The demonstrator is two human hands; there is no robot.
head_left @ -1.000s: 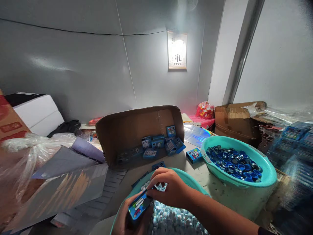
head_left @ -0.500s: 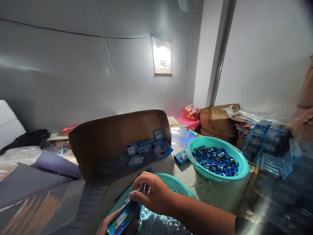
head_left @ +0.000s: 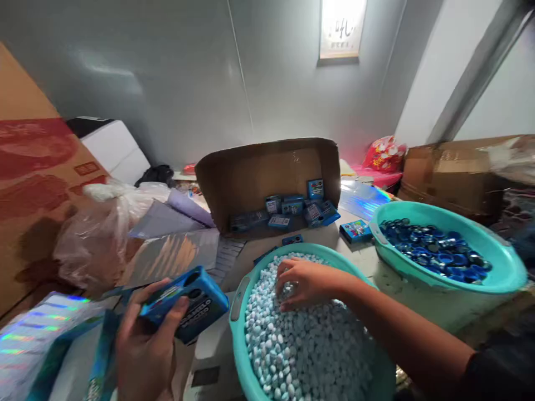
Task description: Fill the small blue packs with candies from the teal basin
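My left hand (head_left: pixel 144 340) grips a small blue box (head_left: pixel 188 301) with a round hole in its end, held left of a teal basin (head_left: pixel 236 326). That basin is full of small pale blue-white candies (head_left: pixel 301 345). My right hand (head_left: pixel 303 281) reaches into the heap at its far side, fingers curled around some candies. A second teal basin (head_left: pixel 505 278) at the right holds several dark blue caps (head_left: pixel 434 253). Behind the basins, an open cardboard box (head_left: pixel 259 172) lies on its side with several blue boxes (head_left: pixel 292 206) in it.
One blue box (head_left: pixel 355 229) lies loose between the carton and the right basin. Shiny holographic sheets (head_left: pixel 37 328) and a plastic bag (head_left: pixel 96 239) crowd the left. A large printed carton (head_left: pixel 33 178) stands far left. Brown cartons (head_left: pixel 455 172) and a red bag (head_left: pixel 382 153) sit at the back right.
My left hand has carried the blue box out to the left, away from the candy basin. My right hand has dropped from the box into the candies. The camera has tilted down.
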